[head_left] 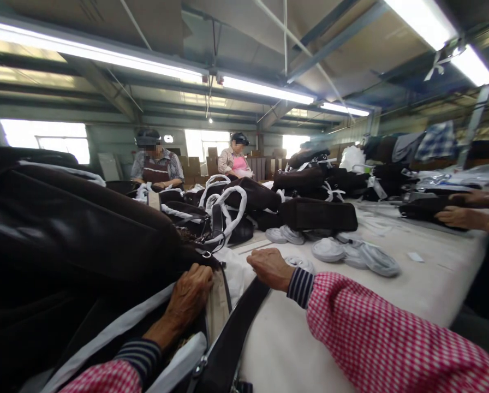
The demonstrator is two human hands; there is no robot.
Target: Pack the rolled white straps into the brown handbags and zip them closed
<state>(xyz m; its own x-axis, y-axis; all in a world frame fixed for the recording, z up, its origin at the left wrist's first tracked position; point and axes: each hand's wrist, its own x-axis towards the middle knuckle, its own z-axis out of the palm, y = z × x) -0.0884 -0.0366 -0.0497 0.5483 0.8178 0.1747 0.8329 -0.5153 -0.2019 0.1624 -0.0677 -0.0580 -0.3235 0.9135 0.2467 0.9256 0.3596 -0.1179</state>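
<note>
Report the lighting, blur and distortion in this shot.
Head view: ceiling tubes and windows blow out white; the dark bag by the left hand sinks into shadow; wide-lens distortion stretches the right sleeve and bows the beams; frame edges look soft.

Ceiling: grey steel beams (334,41) and bare sheeting, with fluorescent tubes (264,90) lit in long rows. Far wall: 3 bright windows (43,136), daylight blown out. Cardboard boxes (193,166) are stacked against that wall. A long pale worktable (433,273) runs toward it.
</note>
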